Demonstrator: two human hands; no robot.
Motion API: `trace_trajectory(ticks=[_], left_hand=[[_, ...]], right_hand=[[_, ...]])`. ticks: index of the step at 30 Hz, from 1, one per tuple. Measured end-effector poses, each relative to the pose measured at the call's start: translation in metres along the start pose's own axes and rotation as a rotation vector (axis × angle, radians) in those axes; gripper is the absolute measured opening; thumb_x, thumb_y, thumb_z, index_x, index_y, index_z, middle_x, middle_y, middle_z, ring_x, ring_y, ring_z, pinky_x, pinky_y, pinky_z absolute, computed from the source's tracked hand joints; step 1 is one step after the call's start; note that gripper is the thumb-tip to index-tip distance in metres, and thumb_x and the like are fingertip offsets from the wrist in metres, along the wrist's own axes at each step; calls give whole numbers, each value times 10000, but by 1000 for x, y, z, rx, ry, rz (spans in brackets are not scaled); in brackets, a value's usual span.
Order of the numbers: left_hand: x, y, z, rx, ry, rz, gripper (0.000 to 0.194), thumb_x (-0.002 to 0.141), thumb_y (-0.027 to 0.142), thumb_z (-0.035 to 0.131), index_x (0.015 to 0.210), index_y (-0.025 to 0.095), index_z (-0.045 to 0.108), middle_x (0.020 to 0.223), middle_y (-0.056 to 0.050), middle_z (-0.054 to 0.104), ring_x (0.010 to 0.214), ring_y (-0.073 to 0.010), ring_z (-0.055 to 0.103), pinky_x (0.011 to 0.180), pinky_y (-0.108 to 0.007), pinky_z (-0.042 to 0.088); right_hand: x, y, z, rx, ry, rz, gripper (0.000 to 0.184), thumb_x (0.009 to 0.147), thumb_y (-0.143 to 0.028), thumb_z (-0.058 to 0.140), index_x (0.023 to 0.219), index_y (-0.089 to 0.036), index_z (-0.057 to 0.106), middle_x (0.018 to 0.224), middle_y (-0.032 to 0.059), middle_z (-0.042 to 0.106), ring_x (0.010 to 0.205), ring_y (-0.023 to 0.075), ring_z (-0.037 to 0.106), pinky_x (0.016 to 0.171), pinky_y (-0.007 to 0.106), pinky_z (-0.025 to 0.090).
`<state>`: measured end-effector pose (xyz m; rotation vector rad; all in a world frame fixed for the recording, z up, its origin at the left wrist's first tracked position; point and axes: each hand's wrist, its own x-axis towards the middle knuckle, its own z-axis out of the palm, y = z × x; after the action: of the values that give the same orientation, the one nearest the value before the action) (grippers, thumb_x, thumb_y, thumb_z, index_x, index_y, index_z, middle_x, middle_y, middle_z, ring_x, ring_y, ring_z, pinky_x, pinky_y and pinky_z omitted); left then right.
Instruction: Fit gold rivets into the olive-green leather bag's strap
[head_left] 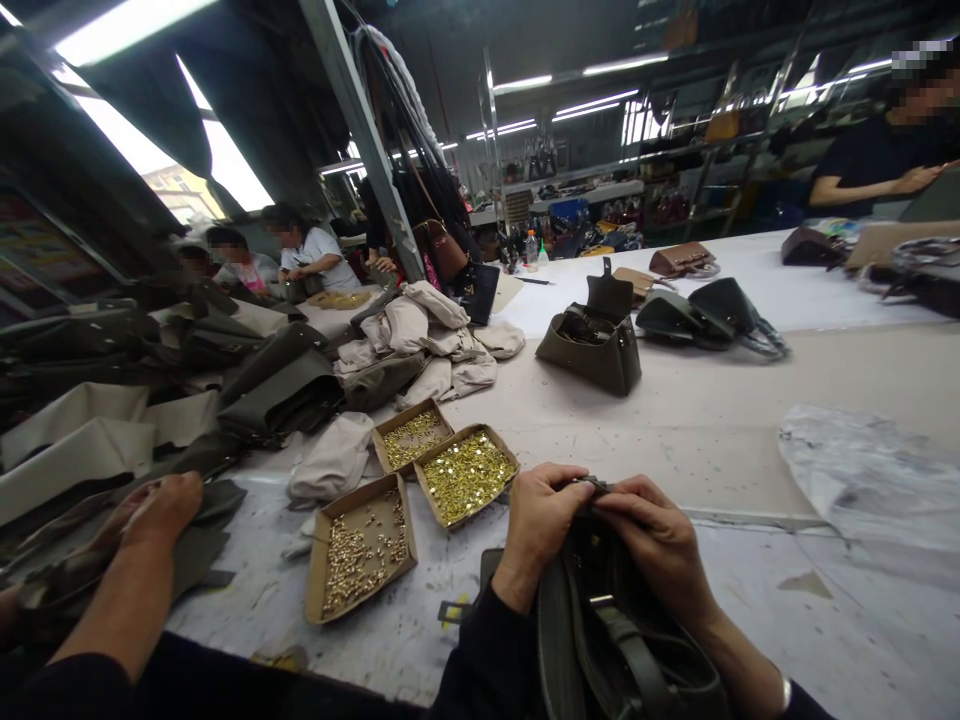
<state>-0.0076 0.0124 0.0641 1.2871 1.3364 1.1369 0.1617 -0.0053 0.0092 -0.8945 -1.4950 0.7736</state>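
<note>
A dark olive handbag stands open in front of me, its strap and a metal fitting showing near the middle. My left hand pinches the bag's far upper edge between thumb and fingers. Close beside it, my right hand grips the same edge, thumb and fingertips pressed together. Whether a small part sits between the fingertips is hidden. Left of my hands is a cardboard tray of shiny gold-coloured pieces. Another tray holds small brassy studs, and a third tray lies behind them.
At left, a co-worker's hand rests on dark olive bag pieces. Cream pouches are heaped behind the trays. A finished-looking olive bag stands farther back, near dark bags. Clear plastic lies at right. Several people work beyond.
</note>
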Motion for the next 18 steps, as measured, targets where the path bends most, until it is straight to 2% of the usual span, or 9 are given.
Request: trace_trajectory(ticks=[8,18], left_hand=[[-1,1,1,16,7,10,197,759,227,748,925,180,844,938,-75,808,911,-265,740,864,-366,559],[0,1,1,-37,19,-17,222,764,270,740,928,155,836,933,-98,808,931,-277,744,882,-375,571]], right_hand=[[2,-5,5,22,21,98,82,956,-331,756,899,-287,796,900,11,630,843,195,617,733,270,508],[5,-6,12,101,78,189,143,901,-387,805,857,-253,780,925,16,617,872,206,605,761,280,492]])
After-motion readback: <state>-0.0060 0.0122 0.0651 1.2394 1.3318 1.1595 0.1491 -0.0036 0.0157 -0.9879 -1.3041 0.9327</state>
